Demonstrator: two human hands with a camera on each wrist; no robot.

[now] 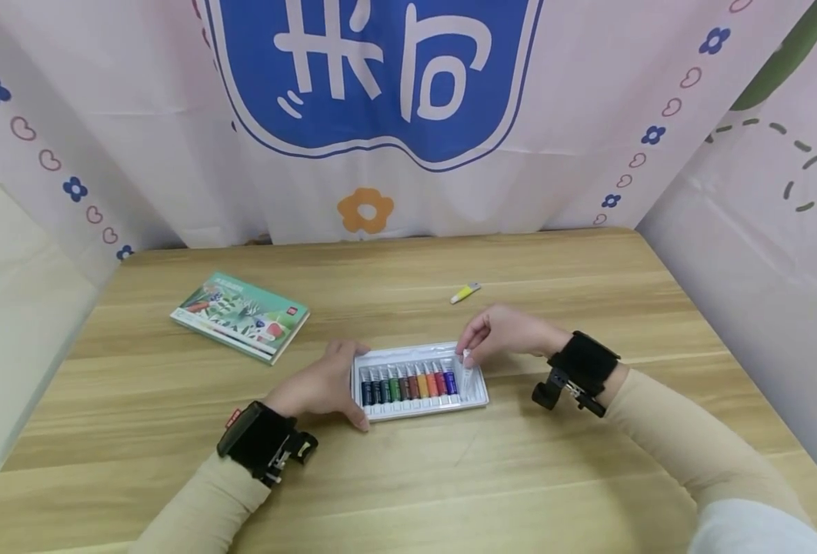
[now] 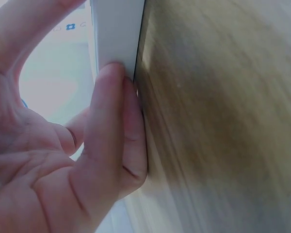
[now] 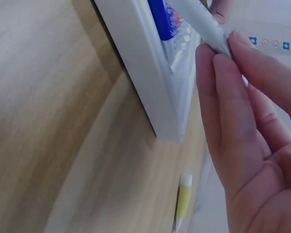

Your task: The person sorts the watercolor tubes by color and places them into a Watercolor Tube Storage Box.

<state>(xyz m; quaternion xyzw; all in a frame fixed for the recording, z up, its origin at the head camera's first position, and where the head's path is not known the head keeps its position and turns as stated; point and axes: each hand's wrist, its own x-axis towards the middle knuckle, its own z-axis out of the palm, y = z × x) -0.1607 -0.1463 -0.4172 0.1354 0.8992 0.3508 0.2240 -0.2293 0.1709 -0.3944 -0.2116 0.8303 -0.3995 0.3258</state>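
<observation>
A white plastic tray (image 1: 428, 412) on the table holds a row of small paint tubes (image 1: 411, 385) in dark, green, brown, yellow, red and blue colours. My left hand (image 1: 321, 381) grips the tray's left end, thumb at the front corner and fingers at the back; in the left wrist view, curled fingers (image 2: 104, 111) touch its white side. Over the right end, my right hand (image 1: 508, 332) pinches a white paint tube (image 3: 203, 24) between thumb and fingertips. This tube slants down into the tray beside the blue tube (image 3: 160, 19).
A yellow paint tube (image 1: 465, 293) lies on the wooden table (image 1: 554, 477) behind the right hand. To the back left lies a green illustrated box (image 1: 242, 315). A printed cloth (image 1: 284, 192) hangs along the table's far edge.
</observation>
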